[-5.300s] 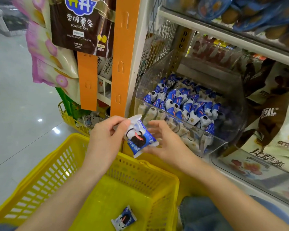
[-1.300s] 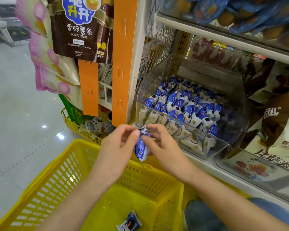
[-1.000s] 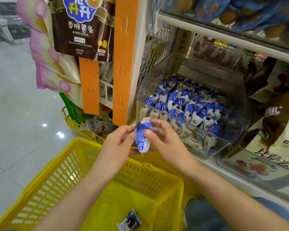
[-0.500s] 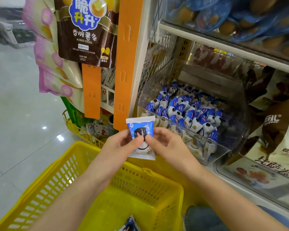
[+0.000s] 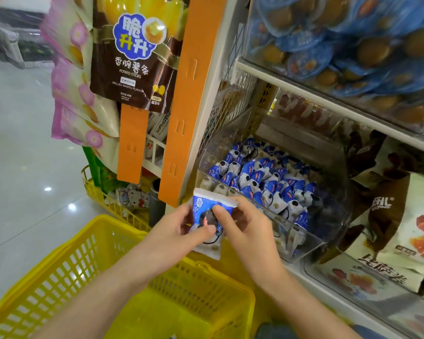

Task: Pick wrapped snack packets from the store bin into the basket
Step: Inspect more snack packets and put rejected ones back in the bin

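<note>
A blue and white snack packet (image 5: pixel 202 206) is held upright between both hands, its printed face toward me. My left hand (image 5: pixel 174 234) pinches its left and lower part; my right hand (image 5: pixel 245 231) has a thumb on its front. They hover above the far rim of the yellow basket (image 5: pixel 66 270), in front of the clear store bin (image 5: pixel 333 192). The bin holds several more blue and white packets (image 5: pixel 262 177). The basket floor is mostly hidden by my arms.
An orange hanging strip (image 5: pixel 184 99) and a brown potato stick bag (image 5: pixel 132 57) hang left of the bin. A second yellow basket (image 5: pixel 101 194) sits on the floor behind. Blue snack bags (image 5: pixel 340 40) fill the shelf above; large bags (image 5: pixel 402 216) stand at the right.
Over the past second the packet was turned from edge-on to face me and held upright. Both hands stayed at the same spot above the basket's far rim.
</note>
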Available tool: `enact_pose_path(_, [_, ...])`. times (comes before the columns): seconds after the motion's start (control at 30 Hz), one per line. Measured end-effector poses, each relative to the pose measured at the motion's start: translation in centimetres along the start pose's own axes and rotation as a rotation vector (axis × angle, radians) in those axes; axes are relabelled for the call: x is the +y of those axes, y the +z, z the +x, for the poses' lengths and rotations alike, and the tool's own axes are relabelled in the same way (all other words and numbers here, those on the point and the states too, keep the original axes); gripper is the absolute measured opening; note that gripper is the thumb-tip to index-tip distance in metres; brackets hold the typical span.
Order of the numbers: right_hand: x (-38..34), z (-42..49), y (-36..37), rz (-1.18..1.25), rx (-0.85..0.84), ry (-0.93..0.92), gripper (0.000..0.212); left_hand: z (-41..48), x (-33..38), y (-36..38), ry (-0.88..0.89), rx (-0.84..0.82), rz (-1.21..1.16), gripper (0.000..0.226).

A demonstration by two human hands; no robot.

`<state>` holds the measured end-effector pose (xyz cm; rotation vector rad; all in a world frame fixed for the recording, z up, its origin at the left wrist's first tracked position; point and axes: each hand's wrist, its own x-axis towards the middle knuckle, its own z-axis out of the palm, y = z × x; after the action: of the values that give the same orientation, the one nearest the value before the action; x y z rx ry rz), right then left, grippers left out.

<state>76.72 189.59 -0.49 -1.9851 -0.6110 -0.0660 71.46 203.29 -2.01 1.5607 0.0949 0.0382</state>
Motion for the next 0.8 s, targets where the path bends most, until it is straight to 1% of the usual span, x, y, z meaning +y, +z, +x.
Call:
enact_pose_path(0.07, [-0.2, 0.1, -0.1, 0.026, 0.000, 0.011, 0.012, 0.0, 0.2, 0.1, 0.035, -0.007, 0.000, 0.028])
enact_pose_path(0.13, [-0.3, 0.1, -0.2, 0.025, -0.036, -0.001, 0.016, 0.0, 0.3, 0.1, 0.060, 0.030, 0.020, 0.028])
enact_pose_path(0.2, [-0.6, 0.2, -0.5, 0.004, -0.094, -0.029, 0.029, 0.1, 0.5, 0.0, 0.064, 0.078, 0.018, 0.027])
enact_pose_path(0.23, [-0.8, 0.3, -0.8, 0.005, -0.122, -0.047, 0.032, 0.1, 0.6, 0.0, 0.058, 0.095, -0.010, 0.028])
enact_pose_path(0.3, [-1.1, 1.1, -1.6, 0.024, -0.138, -0.087, 0.023, 0.2, 1.0, -0.1, 0.039, 0.124, -0.096, 0.028])
enact_pose_path(0.4, [-0.5, 4.3, -3.4, -0.062, -0.016, -0.088, 0.014, 0.6, 1.3, -0.6, 0.033, 0.201, -0.170, 0.027])
enact_pose_path(0.5, [1.3, 9.5, -5.2, -0.256, 0.125, -0.038, 0.021, 1.2, 1.5, -1.0, 0.059, 0.258, -0.182, 0.024])
enact_pose_path(0.57, [2.9, 13.0, -6.1, -0.452, 0.127, 0.050, 0.027, 1.5, 1.6, -1.1, 0.079, 0.279, -0.171, 0.021])
enact_pose_path(0.6, [3.8, 14.4, -6.4, -0.540, 0.094, 0.102, 0.030, 1.7, 1.6, -1.2, 0.085, 0.288, -0.174, 0.019])
enact_pose_path(0.67, [5.4, 16.4, -7.1, -0.677, -0.029, 0.202, 0.034, 2.0, 1.6, -1.4, 0.091, 0.300, -0.184, 0.016])
enact_pose_path(0.73, [6.5, 17.4, -7.4, -0.759, -0.155, 0.262, 0.036, 2.3, 1.5, -1.6, 0.098, 0.307, -0.198, 0.016])
enact_pose_path(0.8, [7.1, 18.0, -7.2, -0.807, -0.223, 0.294, 0.036, 2.6, 1.5, -1.8, 0.102, 0.312, -0.214, 0.016])
